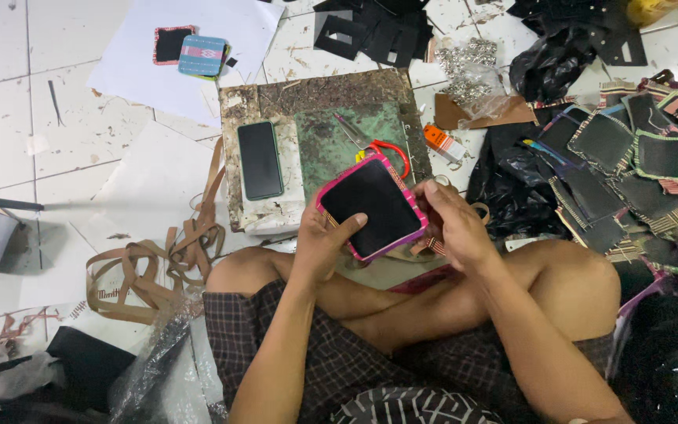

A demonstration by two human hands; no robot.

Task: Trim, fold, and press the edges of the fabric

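Observation:
I sit cross-legged on a tiled floor. Both hands hold a flat rounded pouch panel point(370, 206) with a black face and pink woven trim, just above my knees. My left hand point(325, 239) grips its lower left edge, thumb lying across the black face. My right hand point(454, 224) pinches its right edge, fingers curled around the trim.
A worn board point(315, 98) ahead carries a dark phone point(260, 159) and red-handled scissors point(374, 141). Tan straps point(154, 263) coil at left. Black trimmed panels point(629, 169) pile at right. Two finished pieces point(190, 51) lie on white paper; an orange tube point(443, 143) sits near the board.

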